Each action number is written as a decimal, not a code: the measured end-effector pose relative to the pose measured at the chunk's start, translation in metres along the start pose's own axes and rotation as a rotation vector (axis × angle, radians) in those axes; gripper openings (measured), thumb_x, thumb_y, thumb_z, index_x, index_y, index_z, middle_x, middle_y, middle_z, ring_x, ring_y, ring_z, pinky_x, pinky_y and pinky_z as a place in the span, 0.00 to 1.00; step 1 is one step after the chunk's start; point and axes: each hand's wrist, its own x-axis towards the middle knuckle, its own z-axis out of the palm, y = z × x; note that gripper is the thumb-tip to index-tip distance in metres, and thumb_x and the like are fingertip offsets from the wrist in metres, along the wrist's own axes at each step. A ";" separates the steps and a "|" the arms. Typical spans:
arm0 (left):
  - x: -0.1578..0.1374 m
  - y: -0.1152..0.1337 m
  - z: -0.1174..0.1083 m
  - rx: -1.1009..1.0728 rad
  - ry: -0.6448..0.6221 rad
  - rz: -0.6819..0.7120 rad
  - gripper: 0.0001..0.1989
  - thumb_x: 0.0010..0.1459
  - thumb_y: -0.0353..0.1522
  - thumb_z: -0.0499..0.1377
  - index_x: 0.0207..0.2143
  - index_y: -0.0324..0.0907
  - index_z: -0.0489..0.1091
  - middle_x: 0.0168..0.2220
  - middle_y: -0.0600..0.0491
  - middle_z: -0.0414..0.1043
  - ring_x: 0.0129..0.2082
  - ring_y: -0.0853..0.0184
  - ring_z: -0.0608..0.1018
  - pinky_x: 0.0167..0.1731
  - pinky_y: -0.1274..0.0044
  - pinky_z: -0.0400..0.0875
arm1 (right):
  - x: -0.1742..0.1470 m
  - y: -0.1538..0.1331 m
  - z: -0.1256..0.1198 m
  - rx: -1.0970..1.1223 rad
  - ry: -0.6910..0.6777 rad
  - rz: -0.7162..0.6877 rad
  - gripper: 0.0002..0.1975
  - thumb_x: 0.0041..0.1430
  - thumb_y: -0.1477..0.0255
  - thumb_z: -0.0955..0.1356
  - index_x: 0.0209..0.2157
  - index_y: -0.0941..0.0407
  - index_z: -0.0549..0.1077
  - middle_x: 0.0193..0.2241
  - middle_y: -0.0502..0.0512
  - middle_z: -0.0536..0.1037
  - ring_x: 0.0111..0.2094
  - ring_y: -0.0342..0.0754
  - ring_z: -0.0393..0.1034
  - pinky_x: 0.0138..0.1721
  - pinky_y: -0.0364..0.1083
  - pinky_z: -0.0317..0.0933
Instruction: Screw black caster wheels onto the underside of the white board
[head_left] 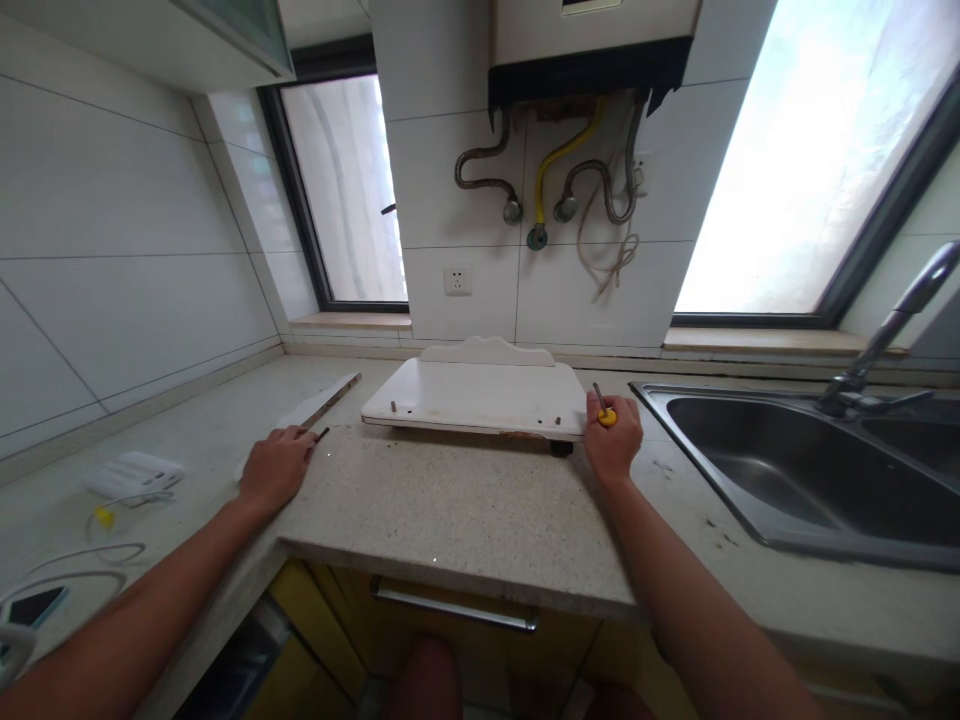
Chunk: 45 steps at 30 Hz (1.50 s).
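Note:
My left hand (276, 465) is closed on the near part of a narrow white panel (319, 402) lying on the counter, its raw brown edge facing right. A small dark peg (322, 435) sticks out beside my fingertips; I cannot tell whether it belongs to the panel. In front of me is a white board (472, 390) with a wavy back edge, short metal pins along its front and a dark foot (561, 448) beneath. My right hand (615, 440) is closed around a yellow-handled screwdriver (607, 415), metal shaft upward, and rests against the board's right end.
A steel sink (750, 470) with a faucet (862, 370) is set in at the right. White devices (135, 472) and cables lie on the left counter (420, 510). Pipes (547, 180) hang below a wall heater (589, 50). A drawer handle (454, 603) juts out below the counter edge.

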 end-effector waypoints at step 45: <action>0.062 0.036 0.032 -0.532 0.161 -0.078 0.36 0.79 0.40 0.30 0.67 0.35 0.71 0.58 0.32 0.83 0.56 0.50 0.87 0.56 0.58 0.82 | 0.004 0.007 0.001 0.006 -0.073 0.108 0.20 0.74 0.54 0.72 0.49 0.58 0.78 0.47 0.56 0.80 0.47 0.49 0.77 0.53 0.54 0.75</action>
